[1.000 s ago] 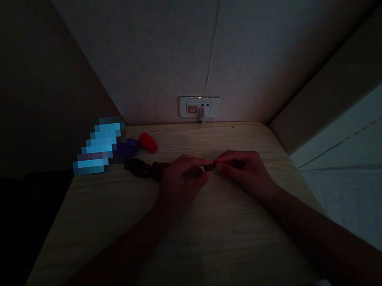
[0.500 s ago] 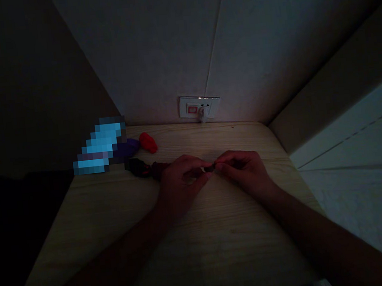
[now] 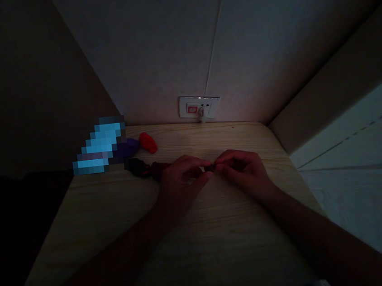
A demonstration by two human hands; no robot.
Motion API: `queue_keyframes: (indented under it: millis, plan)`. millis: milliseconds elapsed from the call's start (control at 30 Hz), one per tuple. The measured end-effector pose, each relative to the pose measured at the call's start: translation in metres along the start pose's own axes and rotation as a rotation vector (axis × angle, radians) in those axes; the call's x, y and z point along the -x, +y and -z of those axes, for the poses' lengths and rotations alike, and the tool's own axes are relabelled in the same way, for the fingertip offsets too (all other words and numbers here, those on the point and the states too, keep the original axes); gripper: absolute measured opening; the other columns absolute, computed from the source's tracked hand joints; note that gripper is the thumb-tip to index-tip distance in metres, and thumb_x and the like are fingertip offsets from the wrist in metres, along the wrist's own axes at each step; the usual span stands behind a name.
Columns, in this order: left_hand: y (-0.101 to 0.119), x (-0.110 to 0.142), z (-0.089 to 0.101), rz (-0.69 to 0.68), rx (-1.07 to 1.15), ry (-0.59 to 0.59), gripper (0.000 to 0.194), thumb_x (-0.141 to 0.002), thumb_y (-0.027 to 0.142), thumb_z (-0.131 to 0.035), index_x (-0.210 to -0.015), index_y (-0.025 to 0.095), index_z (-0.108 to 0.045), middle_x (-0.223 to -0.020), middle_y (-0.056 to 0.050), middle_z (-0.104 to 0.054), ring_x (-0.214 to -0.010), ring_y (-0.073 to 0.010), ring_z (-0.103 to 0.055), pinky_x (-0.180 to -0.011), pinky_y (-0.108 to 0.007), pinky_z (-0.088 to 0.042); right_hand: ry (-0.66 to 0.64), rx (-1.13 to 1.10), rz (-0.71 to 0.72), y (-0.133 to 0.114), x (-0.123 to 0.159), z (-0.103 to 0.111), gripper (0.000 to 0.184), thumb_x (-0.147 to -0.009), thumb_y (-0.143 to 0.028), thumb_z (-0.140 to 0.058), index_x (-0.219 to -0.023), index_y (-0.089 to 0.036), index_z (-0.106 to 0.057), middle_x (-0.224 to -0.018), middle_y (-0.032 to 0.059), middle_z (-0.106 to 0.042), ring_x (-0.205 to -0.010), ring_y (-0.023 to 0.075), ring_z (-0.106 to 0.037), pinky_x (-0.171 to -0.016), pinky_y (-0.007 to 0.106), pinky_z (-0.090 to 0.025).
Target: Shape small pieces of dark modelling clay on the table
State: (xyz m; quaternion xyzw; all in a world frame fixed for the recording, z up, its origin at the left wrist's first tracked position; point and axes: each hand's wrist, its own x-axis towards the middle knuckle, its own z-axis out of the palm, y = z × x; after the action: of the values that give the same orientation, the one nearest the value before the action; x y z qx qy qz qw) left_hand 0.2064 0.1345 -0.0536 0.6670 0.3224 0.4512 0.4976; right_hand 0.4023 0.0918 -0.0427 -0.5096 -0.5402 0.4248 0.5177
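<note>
My left hand (image 3: 183,180) and my right hand (image 3: 243,169) meet tip to tip above the wooden tabletop (image 3: 215,240). Thumb and fingers of each are pinched on a small dark piece (image 3: 209,168) between them, too dim and small to name. Just left of my left hand lies a dark maroon bundle (image 3: 159,169), partly hidden behind it. Beside that sits a black bundle (image 3: 139,168) with a reddish patch. Farther back are a red crumpled item (image 3: 148,142) and a purple one (image 3: 130,146), both soft-looking.
A bright, blurred-out screen-like object (image 3: 101,148) stands at the table's back left. On the wall behind is a socket plate (image 3: 184,107) with a red-marked switch and a pale plug (image 3: 203,114) in it. A pale panel (image 3: 352,117) borders the right side. The light is very dim.
Both hands stay in almost the same place, still pinching the small dark piece. Only slight finger movement shows.
</note>
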Motion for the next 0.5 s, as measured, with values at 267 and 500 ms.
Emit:
queue_keyframes:
  millis: [267, 500]
  plan:
    - [0.0037, -0.0021, 0.0006, 0.115, 0.091, -0.014, 0.017, -0.085, 0.027, -0.077, -0.100, 0.019, -0.078, -0.094, -0.005, -0.080, -0.085, -0.0179, -0.074, -0.079, -0.029, -0.059, -0.030, 0.003, 0.104, -0.0010, -0.0002, 0.0017, 0.011, -0.082, -0.026, -0.084, -0.092, -0.023, -0.082, -0.081, 0.0032, -0.072, -0.071, 0.0145, -0.063, -0.061, 0.027, -0.047]
    - [0.0031, -0.0042, 0.0006, 0.133, 0.192, -0.029, 0.017, -0.089, 0.030, -0.072, -0.099, 0.018, -0.077, -0.080, -0.002, -0.077, -0.064, -0.0122, -0.066, -0.061, -0.024, -0.054, -0.032, -0.031, 0.102, -0.0020, 0.0000, 0.0011, 0.014, -0.082, -0.024, -0.084, -0.097, -0.026, -0.084, -0.083, 0.0026, -0.074, -0.066, 0.0123, -0.063, -0.056, 0.025, -0.046]
